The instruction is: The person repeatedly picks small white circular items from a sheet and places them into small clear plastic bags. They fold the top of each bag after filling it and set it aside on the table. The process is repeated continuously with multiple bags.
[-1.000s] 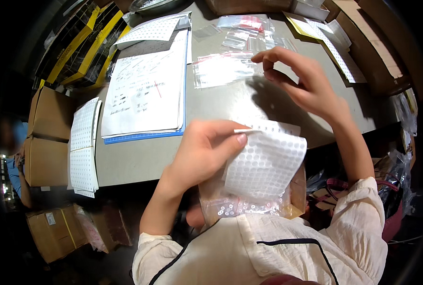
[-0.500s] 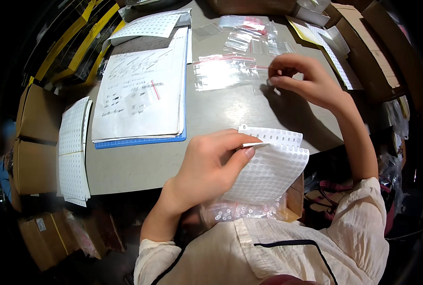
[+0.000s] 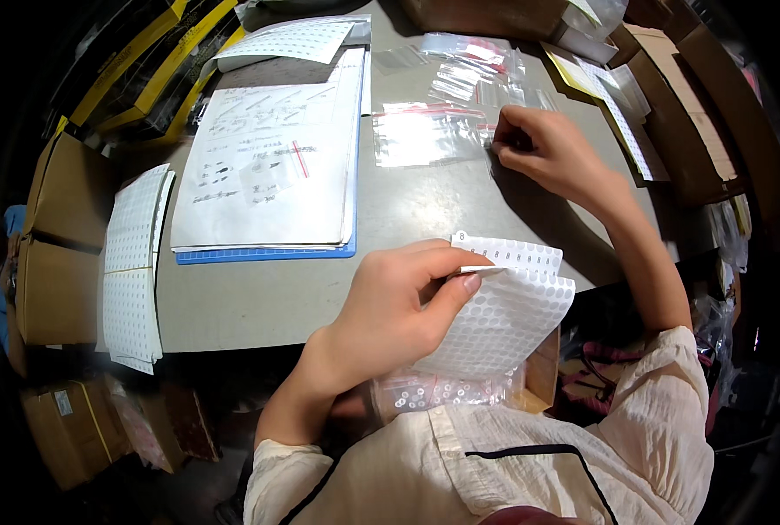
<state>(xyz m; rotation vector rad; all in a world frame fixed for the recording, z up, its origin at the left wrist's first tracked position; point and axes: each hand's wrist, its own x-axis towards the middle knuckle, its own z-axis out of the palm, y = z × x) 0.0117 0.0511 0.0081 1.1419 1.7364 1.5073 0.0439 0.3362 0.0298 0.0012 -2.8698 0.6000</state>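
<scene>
My left hand [image 3: 394, 302] pinches a folded sheet of round white stickers [image 3: 503, 319] between thumb and forefinger, over the table's near edge. A row of numbered stickers shows along its top, and one sticks up at the upper corner. My right hand [image 3: 543, 149] is closed, its fingers curled at the right end of some clear zip bags [image 3: 425, 136] with red seal lines. Whatever its fingertips hold, if anything, is hidden. Below the sheet, close to my body, lies a clear bag of small white rings [image 3: 442, 391] in an open cardboard box [image 3: 543, 372].
A blue clipboard [image 3: 267, 255] with written papers [image 3: 258, 210] and a small zip bag [image 3: 272, 175] lies at left. Beside it is a banded stack of sticker sheets [image 3: 132, 271]. More zip bags [image 3: 468, 74] lie farther back. Cardboard boxes [image 3: 678, 96] stand along the right.
My right hand has curled tighter and shifted slightly at the zip bags. My left hand keeps its hold on the sticker sheet. The whole view has shifted slightly.
</scene>
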